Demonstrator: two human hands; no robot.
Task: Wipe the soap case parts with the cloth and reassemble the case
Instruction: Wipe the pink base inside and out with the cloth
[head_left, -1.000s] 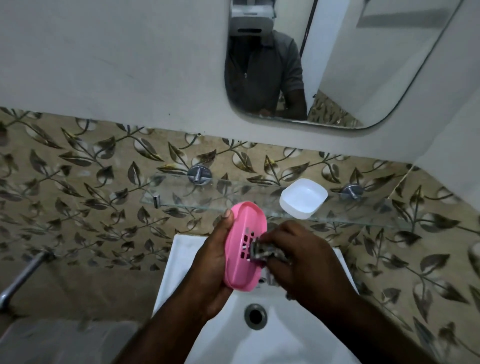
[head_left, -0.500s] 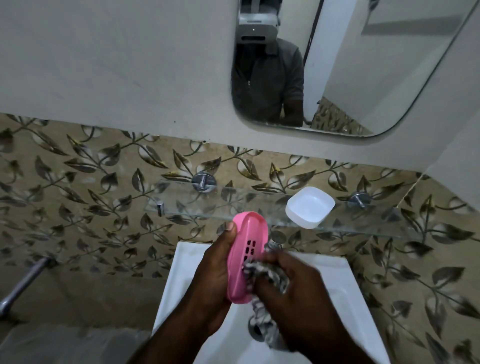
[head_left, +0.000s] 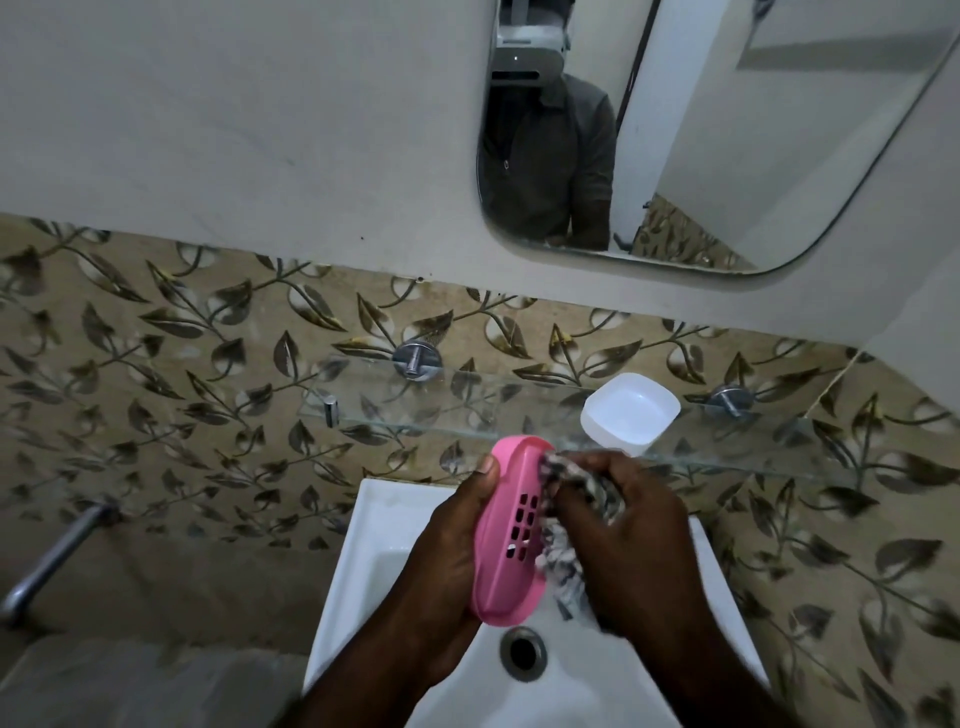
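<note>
My left hand (head_left: 447, 561) grips a pink oval soap case part (head_left: 506, 530) with drain slots, held on edge above the white sink (head_left: 363, 545). A bunched black-and-white patterned cloth (head_left: 563, 551) is pressed against the pink part's inner face by my right hand (head_left: 639, 540), which is closed around it. The white soap case part (head_left: 629, 412) lies open side up on the glass shelf (head_left: 467, 410), just beyond my right hand.
The sink drain (head_left: 523, 652) lies below my hands. A metal pipe (head_left: 52, 556) juts out at the left. A mirror (head_left: 701, 130) hangs on the wall above the leaf-patterned tiles, reflecting a person in a grey shirt.
My right hand has slid the cloth up toward the top end of the pink part. Both hands have risen closer to the glass shelf.
</note>
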